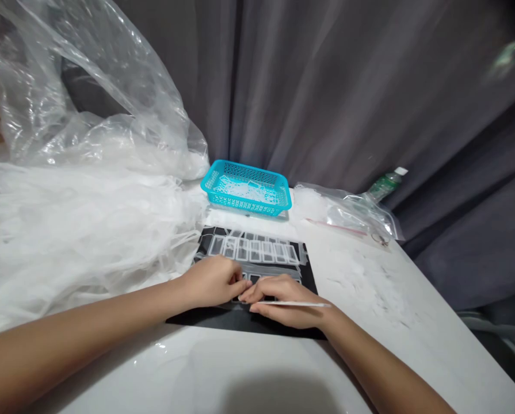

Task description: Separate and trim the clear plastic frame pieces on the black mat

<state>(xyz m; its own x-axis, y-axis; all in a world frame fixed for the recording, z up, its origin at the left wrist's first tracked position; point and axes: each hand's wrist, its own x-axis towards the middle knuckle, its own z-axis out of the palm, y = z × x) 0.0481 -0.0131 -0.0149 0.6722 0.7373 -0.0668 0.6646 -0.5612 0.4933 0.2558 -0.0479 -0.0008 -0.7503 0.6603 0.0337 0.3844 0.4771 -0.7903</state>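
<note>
My right hand [288, 300] is closed round a thin white stick [309, 304], which points back over the wrist; its exact kind cannot be made out. Beside it, my left hand [214, 280] has its fingers curled down, and whatever they pinch is hidden. The fingertips of both hands almost meet over a black mat [244, 322]. Rows of small translucent rectangular frames [255, 250] lie on the mat, just beyond my hands. A part of the nearer row is covered by my fingers.
A blue perforated basket [246, 208] with white pieces inside stands behind the mat. Sheer white material [84, 224] is heaped at the left, below a large clear plastic bag [145, 86]. On the right are a clear bag [347, 213] and a green bottle [385, 185]. A grey curtain [326, 86] hangs behind.
</note>
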